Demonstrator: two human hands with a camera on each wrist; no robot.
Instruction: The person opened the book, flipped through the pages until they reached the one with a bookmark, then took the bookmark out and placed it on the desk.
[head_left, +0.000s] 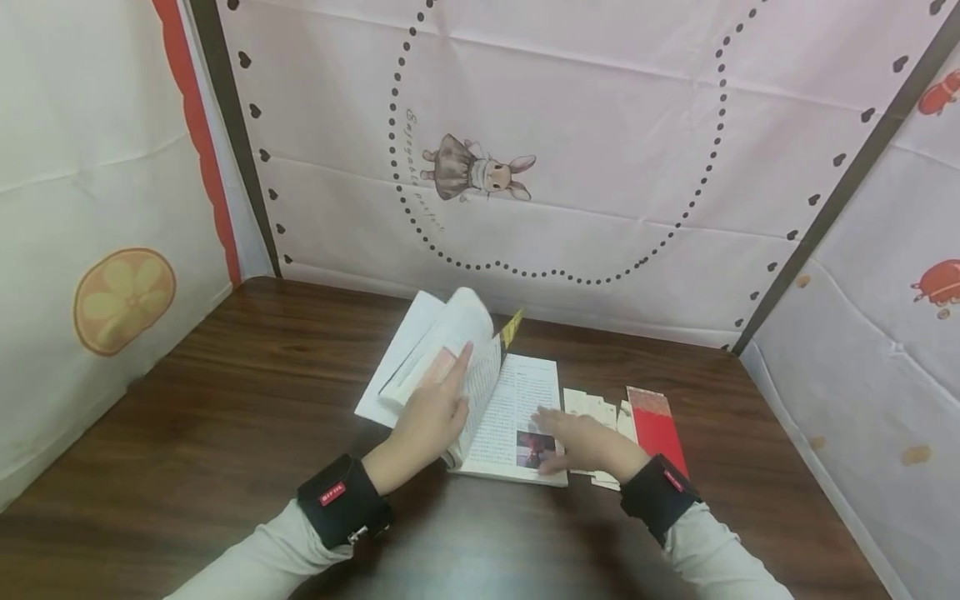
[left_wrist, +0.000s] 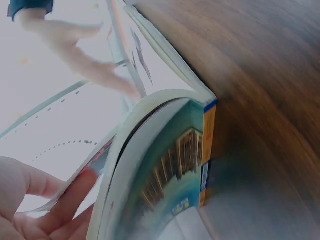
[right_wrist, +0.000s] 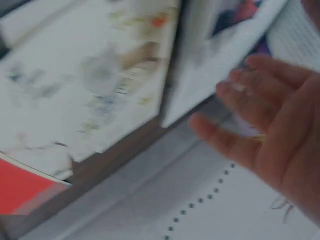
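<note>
An open book (head_left: 517, 396) lies on the table, with a thick bundle of its pages (head_left: 468, 321) lifted and curving over on the left side. My left hand (head_left: 431, 421) grips these pages, its index finger stretched along the paper. In the left wrist view, fingers and thumb (left_wrist: 55, 200) are round the page edges, and the book's green-blue picture cover (left_wrist: 170, 165) and orange spine show. Over the right page's lower corner, near a small dark photo (head_left: 531, 448), hovers my right hand (head_left: 588, 440). Its fingers are spread and relaxed, holding nothing, in the right wrist view.
Several cream cards with printed drawings (head_left: 588, 406) lie overlapping just right of the book. Beside them is a red card or folder (head_left: 660, 433). A yellow pointed piece (head_left: 512, 329) sticks up behind the book. Printed cloth walls (head_left: 600, 167) border the dark wooden table (head_left: 247, 400).
</note>
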